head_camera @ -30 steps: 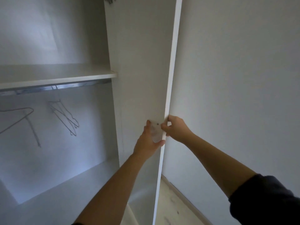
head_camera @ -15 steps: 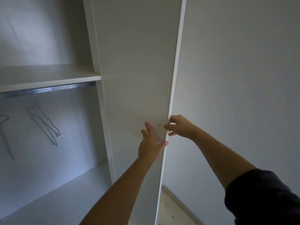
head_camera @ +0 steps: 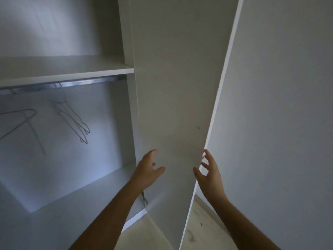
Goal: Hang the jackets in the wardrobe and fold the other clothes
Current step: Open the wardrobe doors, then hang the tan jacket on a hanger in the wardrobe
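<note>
Head view: the wardrobe [head_camera: 63, 159] stands open, its door [head_camera: 176, 87] swung out toward the person with the inner face showing. The left hand [head_camera: 147, 170] is in front of that face, fingers loosely spread and holding nothing; whether the fingertips touch the panel cannot be told. The right hand [head_camera: 209, 174] is at the door's free edge, fingers fanned apart and gripping nothing, the index tip at or just beside the edge.

No jackets or other clothes are in sight. Inside, under the shelf [head_camera: 63, 73], a metal rail [head_camera: 72, 84] carries thin wire hangers [head_camera: 72, 121], with another hanger [head_camera: 19, 123] further left.

The door looks like a stiff, flat board that should swing lightly on its hinge [head_camera: 145, 197]; the free edge is probably the best place to hold it. The hangers are likely light, springy and quick to tangle or slide along the rail, so taking one by the neck below its hook seems safest.
</note>
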The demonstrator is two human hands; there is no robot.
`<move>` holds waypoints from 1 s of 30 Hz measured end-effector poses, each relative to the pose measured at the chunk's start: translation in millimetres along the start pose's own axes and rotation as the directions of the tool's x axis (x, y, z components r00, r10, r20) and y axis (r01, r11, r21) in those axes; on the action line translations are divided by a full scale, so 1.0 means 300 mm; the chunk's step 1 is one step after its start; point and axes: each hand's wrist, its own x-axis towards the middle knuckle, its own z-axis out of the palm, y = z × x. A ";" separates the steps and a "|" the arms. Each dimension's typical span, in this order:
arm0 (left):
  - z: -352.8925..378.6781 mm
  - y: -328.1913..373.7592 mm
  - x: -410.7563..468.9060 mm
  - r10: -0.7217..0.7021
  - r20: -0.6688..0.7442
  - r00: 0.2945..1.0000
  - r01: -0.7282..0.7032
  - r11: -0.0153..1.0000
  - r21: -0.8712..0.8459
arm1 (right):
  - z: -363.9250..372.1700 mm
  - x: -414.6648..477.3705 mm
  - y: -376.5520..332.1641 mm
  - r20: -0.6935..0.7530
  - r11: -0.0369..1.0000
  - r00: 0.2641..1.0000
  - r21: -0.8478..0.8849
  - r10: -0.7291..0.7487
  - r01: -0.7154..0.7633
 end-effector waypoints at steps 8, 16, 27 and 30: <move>-0.387 -0.337 -0.136 -0.123 -0.127 0.984 0.124 0.992 0.002 | 0.427 -0.123 -0.090 0.100 0.998 0.995 -0.066 0.008 -0.001; -0.583 -0.425 -0.137 -0.049 -0.134 0.990 0.049 0.999 -0.006 | 0.704 -0.109 -0.266 0.145 1.000 0.989 0.002 -0.008 0.007; -0.219 -0.097 -0.270 0.227 0.071 0.971 -0.210 0.959 -0.192 | 0.236 -0.359 -0.168 -0.032 0.999 0.998 -0.006 0.049 -0.049; 0.017 0.043 -0.383 0.283 0.157 0.946 -0.238 0.938 -0.253 | -0.034 -0.492 -0.101 -0.156 0.995 0.984 -0.019 0.092 -0.096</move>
